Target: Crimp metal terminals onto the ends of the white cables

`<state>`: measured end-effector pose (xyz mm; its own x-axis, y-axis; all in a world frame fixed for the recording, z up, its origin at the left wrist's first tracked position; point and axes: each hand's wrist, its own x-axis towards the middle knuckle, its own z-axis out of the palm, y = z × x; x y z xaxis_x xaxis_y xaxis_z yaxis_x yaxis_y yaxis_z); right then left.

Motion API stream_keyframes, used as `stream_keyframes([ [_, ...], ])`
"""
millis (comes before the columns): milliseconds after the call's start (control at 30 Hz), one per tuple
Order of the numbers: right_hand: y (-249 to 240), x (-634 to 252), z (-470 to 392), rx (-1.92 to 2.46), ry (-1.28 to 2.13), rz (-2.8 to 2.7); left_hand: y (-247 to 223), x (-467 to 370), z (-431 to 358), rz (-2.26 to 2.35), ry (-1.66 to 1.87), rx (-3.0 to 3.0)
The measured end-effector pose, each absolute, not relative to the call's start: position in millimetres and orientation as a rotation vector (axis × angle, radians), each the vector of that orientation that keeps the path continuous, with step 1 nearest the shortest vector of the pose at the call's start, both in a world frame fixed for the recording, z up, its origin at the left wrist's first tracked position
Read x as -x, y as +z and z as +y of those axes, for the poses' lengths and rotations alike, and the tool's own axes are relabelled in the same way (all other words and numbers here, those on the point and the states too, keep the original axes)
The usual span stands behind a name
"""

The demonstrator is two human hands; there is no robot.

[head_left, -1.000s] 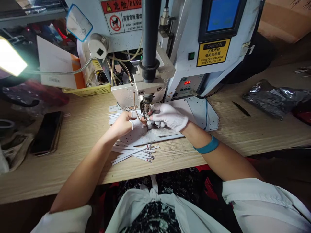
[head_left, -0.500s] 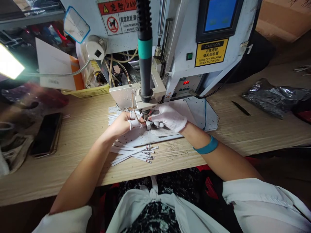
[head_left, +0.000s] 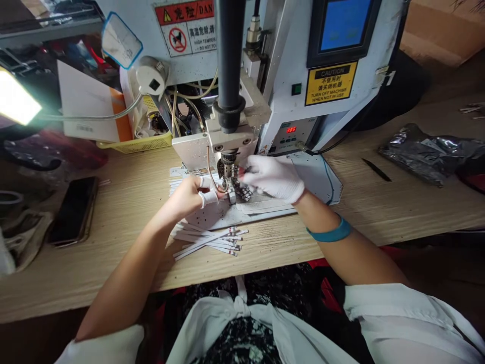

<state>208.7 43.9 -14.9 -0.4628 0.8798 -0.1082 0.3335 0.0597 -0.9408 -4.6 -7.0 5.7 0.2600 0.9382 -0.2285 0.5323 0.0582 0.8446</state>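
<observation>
My left hand (head_left: 195, 194), with white covers on its fingers, is pinched close at the left of the soldering head (head_left: 229, 164) of a bench machine; what its fingertips grip is hidden. To the right of that head is my right hand (head_left: 276, 178) in a white glove, its fingers bent and smeared by motion, so their hold cannot be made out. Just below those fingers lies a cluster of small dark-and-white strip ends (head_left: 244, 192). White strips (head_left: 175, 184) stick out past my left hand. Nearer me, several loose white strips (head_left: 206, 240) with small printed tips lie crossed on the table.
The white machine (head_left: 280, 101) stands behind my hands, its controller (head_left: 291, 134) lit red. At the left are a phone (head_left: 74, 210), a yellow basket (head_left: 140, 144) and a bright lamp (head_left: 17, 96). Black tweezers (head_left: 376, 169) and a silvery bag (head_left: 428, 151) lie right.
The soldering head and its thick dark rod have come down and towards me. My right hand has drawn right, uncovering the strip ends. My left hand has barely moved.
</observation>
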Motion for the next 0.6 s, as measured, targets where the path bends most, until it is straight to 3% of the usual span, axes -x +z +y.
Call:
stream_keyframes([
  [167, -6.2, -232.1, 59.0, 1.414, 0.837, -2.295, 9.7, 7.0, -16.9, 1.509, 0.242, -1.779],
  [400, -14.2, -226.8, 52.8, 1.625, 0.664, -2.59, -14.2, 4.1, -10.8, 1.763, 0.23, -2.168],
  [600, -17.0, -225.9, 51.8, 1.505, 0.707, -2.599, -18.4, 5.9, -9.8, 1.826, 0.189, -2.169],
])
